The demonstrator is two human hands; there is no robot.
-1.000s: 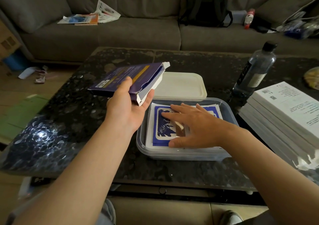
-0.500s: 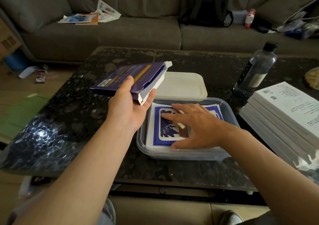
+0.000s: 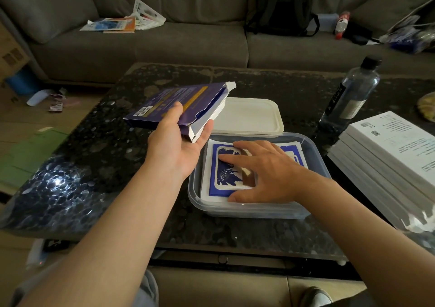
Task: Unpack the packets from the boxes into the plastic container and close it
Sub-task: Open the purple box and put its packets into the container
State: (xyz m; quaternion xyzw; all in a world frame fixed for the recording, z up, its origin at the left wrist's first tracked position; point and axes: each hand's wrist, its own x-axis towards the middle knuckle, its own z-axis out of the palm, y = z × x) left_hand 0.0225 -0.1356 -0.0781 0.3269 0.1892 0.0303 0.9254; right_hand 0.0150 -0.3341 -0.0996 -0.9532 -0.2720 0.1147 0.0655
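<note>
A clear plastic container [image 3: 315, 156] sits on the dark table with blue-and-white packets [image 3: 220, 167] stacked inside. My right hand [image 3: 266, 172] lies flat on the top packet, fingers straight and spread. My left hand [image 3: 174, 142] holds an opened purple box [image 3: 174, 104] above the table, just left of the container, its open end toward the lid. The white lid [image 3: 249, 114] lies flat right behind the container. A stack of white boxes [image 3: 388, 158] stands at the right.
A water bottle [image 3: 350, 97] stands right of the lid. The table [image 3: 82, 165] is black and speckled, its left part bare with glare. A grey sofa [image 3: 164, 45] runs behind with papers, a backpack [image 3: 280, 5] and clutter on it.
My right hand has stayed flat on the top packet, shifting only slightly. The purple box in my left hand has barely moved.
</note>
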